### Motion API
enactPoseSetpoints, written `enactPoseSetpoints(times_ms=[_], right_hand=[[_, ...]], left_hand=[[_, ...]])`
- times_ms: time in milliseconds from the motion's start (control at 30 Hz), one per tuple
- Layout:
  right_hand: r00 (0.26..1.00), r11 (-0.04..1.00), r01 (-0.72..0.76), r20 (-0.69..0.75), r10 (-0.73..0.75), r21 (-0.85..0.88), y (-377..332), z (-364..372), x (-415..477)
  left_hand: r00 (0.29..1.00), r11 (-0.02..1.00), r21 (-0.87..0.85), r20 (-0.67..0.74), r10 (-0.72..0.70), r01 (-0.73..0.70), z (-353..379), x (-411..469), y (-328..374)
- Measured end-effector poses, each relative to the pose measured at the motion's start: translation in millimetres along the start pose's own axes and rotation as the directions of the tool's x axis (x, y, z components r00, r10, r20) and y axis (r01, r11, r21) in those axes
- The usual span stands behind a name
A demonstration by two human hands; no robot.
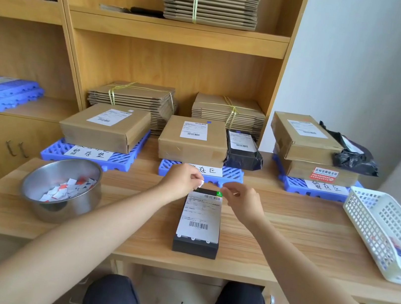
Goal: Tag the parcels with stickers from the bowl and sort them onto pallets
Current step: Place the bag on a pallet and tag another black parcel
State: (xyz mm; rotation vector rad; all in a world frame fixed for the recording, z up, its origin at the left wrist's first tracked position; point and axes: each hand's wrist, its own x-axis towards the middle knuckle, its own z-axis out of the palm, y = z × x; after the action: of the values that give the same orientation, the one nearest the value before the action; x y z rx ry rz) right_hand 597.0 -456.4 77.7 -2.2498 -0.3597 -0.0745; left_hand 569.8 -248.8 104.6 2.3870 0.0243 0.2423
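Bowl [76, 208] of stickers stands left; the left hand [181, 182] pinches a white sticker [201, 183] at its fingertips. The black parcel [198, 223] lies just below and between both hands, long axis running away from the person, far end nearest the sticker. Right hand's [240, 201] fingers curl toward the thumb; any grip cannot be told.

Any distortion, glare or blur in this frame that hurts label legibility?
Head view: wide-angle distortion splays the shelf uprights outward toward the top. Head view: light is soft and even, with only a mild sheen inside the steel bowl. Head view: the label on the black parcel is too soft to read.
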Motion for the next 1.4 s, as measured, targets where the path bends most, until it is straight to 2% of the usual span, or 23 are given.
enactPoseSetpoints(times_ms=[133, 233, 533, 733, 967, 1133, 1267, 1400], right_hand=[[0.999, 0.994, -0.011, -0.041, 0.016, 0.108, 8, -23, -3], [0.997, 0.991, -0.018, -0.067, 0.026, 0.13, 24, -46, -8], [0.968, 0.985, -0.11, -0.211, 0.138, 0.136, 92, -124, -16], [0.901, 0.97, -0.243, -0.368, 0.229, 0.008, 146, -203, -32], [0.819, 0.912, -0.386, -0.505, 0.27, -0.138, 192, -274, -56], [0.77, 0.905, -0.415, -0.566, 0.296, -0.092, 192, -288, -56], [0.709, 0.824, -0.551, -0.596, 0.377, -0.133, 204, -300, -60], [0.711, 0.757, -0.622, -0.55, 0.438, -0.202, 217, -300, -69]], left_hand=[[0.995, 0.987, -0.159, 0.096, -0.021, 0.036, 25, 8, 42], [0.991, 0.979, -0.199, 0.137, -0.014, 0.042, 47, 16, 67], [0.952, 0.956, -0.276, 0.256, 0.17, -0.097, 120, 42, 151], [0.916, 0.947, -0.145, 0.246, 0.316, -0.288, 182, 65, 208], [0.813, 0.883, -0.007, 0.386, 0.436, -0.47, 234, 57, 244], [0.803, 0.876, 0.028, 0.414, 0.429, -0.482, 240, 56, 243], [0.816, 0.888, 0.037, 0.412, 0.405, -0.459, 235, 61, 240], [0.807, 0.879, 0.019, 0.407, 0.428, -0.476, 228, 64, 237]])
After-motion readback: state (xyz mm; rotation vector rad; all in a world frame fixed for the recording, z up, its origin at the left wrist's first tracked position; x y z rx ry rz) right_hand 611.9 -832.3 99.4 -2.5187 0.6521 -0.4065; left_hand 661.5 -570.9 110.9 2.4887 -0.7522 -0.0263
